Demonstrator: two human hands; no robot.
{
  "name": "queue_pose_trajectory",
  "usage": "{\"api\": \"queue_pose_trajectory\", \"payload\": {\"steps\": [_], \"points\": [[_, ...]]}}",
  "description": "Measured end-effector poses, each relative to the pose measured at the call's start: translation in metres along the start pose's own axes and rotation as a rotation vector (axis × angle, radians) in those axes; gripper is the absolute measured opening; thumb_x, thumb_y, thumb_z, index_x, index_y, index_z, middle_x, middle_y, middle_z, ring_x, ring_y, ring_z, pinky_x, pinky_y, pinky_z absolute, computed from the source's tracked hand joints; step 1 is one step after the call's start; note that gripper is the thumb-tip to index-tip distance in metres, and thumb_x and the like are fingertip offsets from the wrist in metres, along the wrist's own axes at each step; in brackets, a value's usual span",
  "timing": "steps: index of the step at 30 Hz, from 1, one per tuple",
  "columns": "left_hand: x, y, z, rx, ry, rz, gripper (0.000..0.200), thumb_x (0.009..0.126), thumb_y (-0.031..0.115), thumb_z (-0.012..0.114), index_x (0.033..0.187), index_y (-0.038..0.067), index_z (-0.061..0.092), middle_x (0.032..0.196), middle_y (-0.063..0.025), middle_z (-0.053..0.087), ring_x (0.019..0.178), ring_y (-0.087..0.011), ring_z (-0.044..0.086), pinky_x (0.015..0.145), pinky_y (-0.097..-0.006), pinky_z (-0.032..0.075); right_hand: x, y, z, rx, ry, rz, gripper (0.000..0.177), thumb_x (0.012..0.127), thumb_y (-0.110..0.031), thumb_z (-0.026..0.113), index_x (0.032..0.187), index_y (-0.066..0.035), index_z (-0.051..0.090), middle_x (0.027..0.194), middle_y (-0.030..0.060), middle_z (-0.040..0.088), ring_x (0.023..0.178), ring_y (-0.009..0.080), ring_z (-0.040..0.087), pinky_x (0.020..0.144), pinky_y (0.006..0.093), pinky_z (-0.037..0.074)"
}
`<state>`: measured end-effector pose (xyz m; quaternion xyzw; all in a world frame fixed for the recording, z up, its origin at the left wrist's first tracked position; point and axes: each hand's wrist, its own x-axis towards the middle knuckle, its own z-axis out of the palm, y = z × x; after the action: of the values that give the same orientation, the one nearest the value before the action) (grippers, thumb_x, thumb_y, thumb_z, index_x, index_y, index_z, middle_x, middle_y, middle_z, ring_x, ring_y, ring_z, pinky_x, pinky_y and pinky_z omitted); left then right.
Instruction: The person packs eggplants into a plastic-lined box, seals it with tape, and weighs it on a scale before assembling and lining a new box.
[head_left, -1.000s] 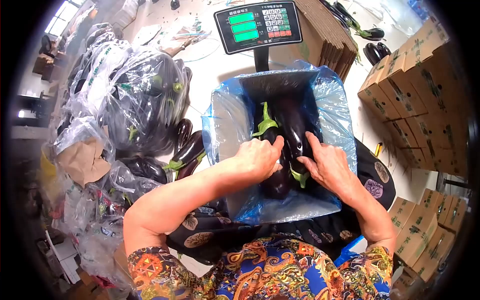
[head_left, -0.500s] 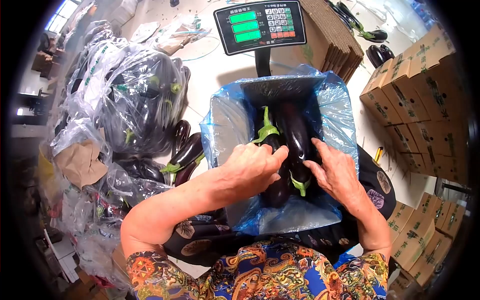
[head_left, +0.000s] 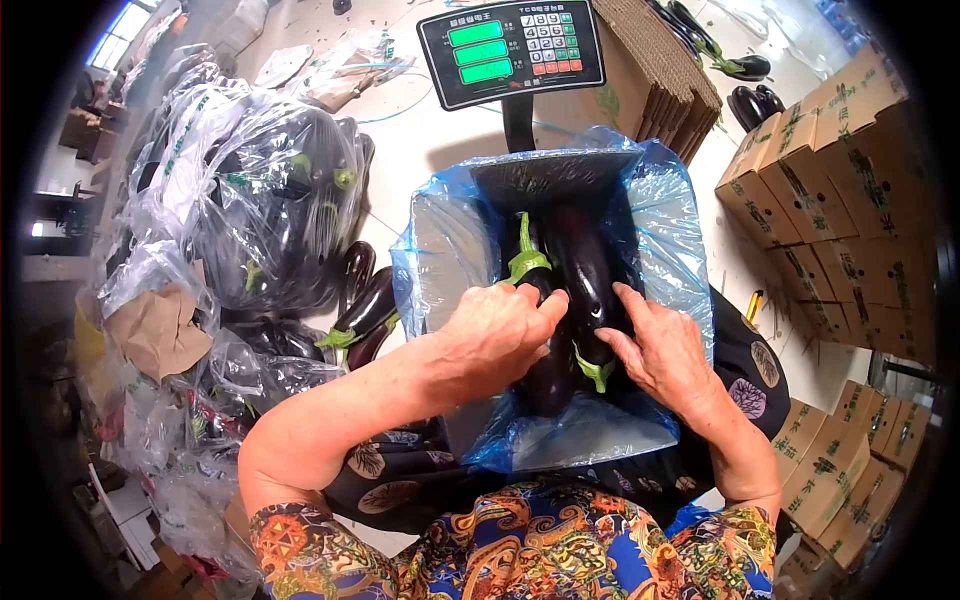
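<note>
A box lined with a blue plastic bag (head_left: 668, 215) sits in front of me with several dark eggplants inside. My left hand (head_left: 500, 330) is closed over an eggplant (head_left: 550, 385) at the left of the box; the palm hides part of it. Just above that hand is the green cap of an eggplant (head_left: 527, 262). My right hand (head_left: 662, 345) curls round the right side of a long glossy eggplant (head_left: 582, 260), its thumb and fingertips against the skin near the lower, green-capped end. Some of its fingers are hidden.
Behind the box stands a scale display (head_left: 512, 50) with green readouts. At left lie see-through bags of eggplants (head_left: 275, 200) and loose eggplants (head_left: 365, 310). Flattened cardboard (head_left: 655, 75) leans at the back, with stacked cartons (head_left: 820, 190) on the right.
The view has shifted slightly. Both hands stay at the same eggplants, and the long eggplant appears to have turned or moved slightly under the right hand.
</note>
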<state>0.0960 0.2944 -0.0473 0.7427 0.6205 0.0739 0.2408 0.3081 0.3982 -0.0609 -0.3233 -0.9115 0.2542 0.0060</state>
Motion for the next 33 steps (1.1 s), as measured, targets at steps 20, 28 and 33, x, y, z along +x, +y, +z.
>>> {"api": "queue_pose_trajectory", "payload": {"steps": [20, 28, 33], "points": [[0.001, -0.023, -0.033, -0.163, 0.079, 0.059, 0.037, 0.082, 0.022, 0.068, 0.11, 0.0, 0.057, 0.092, -0.0185, 0.061, 0.094, -0.0375, 0.06, 0.083, -0.0456, 0.049, 0.017, -0.01, 0.007, -0.01, 0.038, -0.229, 0.05, 0.085, -0.015, 0.069, 0.129, 0.0, 0.052, 0.135, 0.0256, 0.049, 0.119, 0.0436, 0.051, 0.101, 0.0447, 0.043], [-0.219, -0.074, -0.005, -0.876, 0.943, -0.638, 0.028, 0.091, 0.019, 0.063, 0.112, 0.0, 0.066, 0.097, -0.0076, 0.07, 0.087, -0.014, 0.068, 0.079, -0.0278, 0.054, 0.019, -0.02, 0.004, -0.016, -0.041, -0.285, 0.037, 0.09, -0.008, 0.063, 0.126, -0.001, 0.057, 0.135, 0.0216, 0.052, 0.122, 0.0387, 0.053, 0.103, 0.0411, 0.041], [-0.411, -0.149, 0.133, -0.545, 1.018, -1.454, 0.038, 0.085, 0.017, 0.065, 0.118, -0.001, 0.062, 0.09, -0.0098, 0.069, 0.081, -0.0162, 0.066, 0.075, -0.0296, 0.053, 0.032, -0.064, 0.01, -0.006, -0.13, -0.32, 0.035, 0.09, -0.008, 0.063, 0.124, 0.0, 0.057, 0.134, 0.0194, 0.054, 0.118, 0.0373, 0.056, 0.1, 0.0397, 0.044]]}}
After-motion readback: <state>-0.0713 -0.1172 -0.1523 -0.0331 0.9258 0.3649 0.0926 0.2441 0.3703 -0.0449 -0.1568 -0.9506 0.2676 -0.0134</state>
